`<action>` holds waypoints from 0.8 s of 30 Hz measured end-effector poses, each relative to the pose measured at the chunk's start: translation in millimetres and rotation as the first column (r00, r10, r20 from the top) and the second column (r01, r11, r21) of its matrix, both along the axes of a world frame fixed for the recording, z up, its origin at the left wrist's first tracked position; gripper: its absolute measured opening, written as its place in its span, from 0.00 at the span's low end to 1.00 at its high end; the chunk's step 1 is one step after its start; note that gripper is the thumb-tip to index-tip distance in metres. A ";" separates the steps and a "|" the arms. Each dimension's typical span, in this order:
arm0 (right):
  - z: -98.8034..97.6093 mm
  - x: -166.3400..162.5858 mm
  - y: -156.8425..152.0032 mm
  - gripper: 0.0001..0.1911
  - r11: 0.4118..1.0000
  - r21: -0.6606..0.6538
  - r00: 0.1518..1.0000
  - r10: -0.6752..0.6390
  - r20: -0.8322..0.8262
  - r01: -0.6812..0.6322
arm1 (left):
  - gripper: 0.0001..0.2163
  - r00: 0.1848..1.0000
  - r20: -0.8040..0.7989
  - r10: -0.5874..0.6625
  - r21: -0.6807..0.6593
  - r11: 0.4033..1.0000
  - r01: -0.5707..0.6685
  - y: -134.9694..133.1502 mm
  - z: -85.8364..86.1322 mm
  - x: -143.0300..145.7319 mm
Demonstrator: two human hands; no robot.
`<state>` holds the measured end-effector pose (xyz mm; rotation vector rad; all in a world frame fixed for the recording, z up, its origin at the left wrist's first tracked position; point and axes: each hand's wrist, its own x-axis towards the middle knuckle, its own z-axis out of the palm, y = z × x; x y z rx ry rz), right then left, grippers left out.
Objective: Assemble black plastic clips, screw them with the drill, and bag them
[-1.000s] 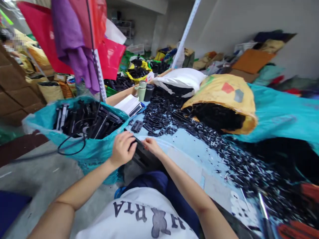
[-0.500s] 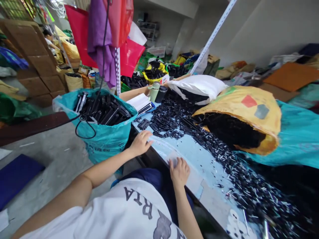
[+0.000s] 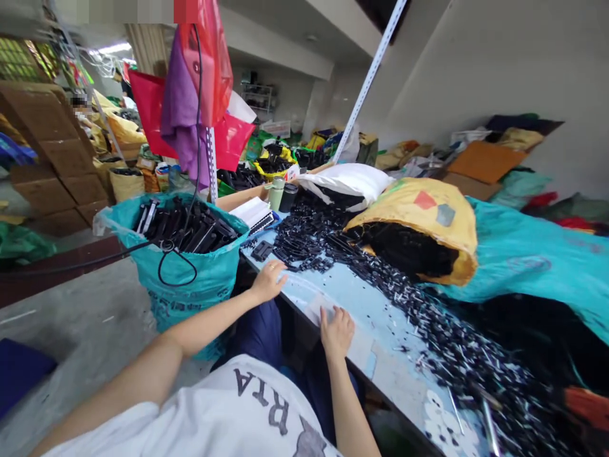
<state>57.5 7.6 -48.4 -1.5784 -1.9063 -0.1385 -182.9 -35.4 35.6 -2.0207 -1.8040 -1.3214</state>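
Note:
My left hand (image 3: 269,281) rests at the near edge of the light blue worktop (image 3: 366,295), its fingers loosely stretched and nothing visible in them. Just beyond it is a flat black plastic piece (image 3: 261,251), beside a heap of small black parts (image 3: 304,238). Further right along the same edge, my right hand (image 3: 337,331) lies palm down with fingers spread. Under and beside it is a pale, translucent patch on the worktop. Small black and silvery parts (image 3: 457,343) are strewn along the far side and toward the right.
A turquoise sack (image 3: 190,273) full of black pieces stands left of the worktop, a looped black cable (image 3: 177,279) hanging over it. A yellow sack (image 3: 423,209) and a white sack (image 3: 352,181) lie across the back. A metal post (image 3: 212,165) rises behind. Metal tools lie at lower right.
The camera view has tilted up and turned a little to the right, so the surroundings shift lower and left. Both hands stay at the worktop's edge in nearly the same pose.

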 end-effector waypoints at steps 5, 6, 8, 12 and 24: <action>1.5 1.5 0.8 0.41 0.999 0.034 0.998 0.020 0.065 -0.022 | 0.28 0.984 -0.125 -0.130 -0.155 0.982 0.110 61.3 -47.7 29.3; 1.2 2.3 1.4 0.40 0.999 0.041 0.997 0.033 0.076 -0.036 | 0.31 0.982 -0.132 -0.138 -0.176 0.978 0.114 67.9 -54.8 31.5; -0.5 4.4 2.8 0.39 0.997 0.045 0.993 0.063 0.099 -0.068 | 0.34 0.981 -0.135 -0.138 -0.197 0.974 0.110 74.9 -65.1 33.9; -7.0 8.6 6.9 0.34 0.987 0.052 0.977 0.140 0.162 -0.150 | 0.34 0.982 -0.144 -0.123 -0.177 0.979 0.097 74.4 -72.9 35.6; 1.5 6.8 5.5 0.31 0.966 0.056 0.941 0.230 0.247 -0.251 | 0.30 0.995 -0.089 -0.054 -0.272 0.962 0.028 51.6 -58.0 44.6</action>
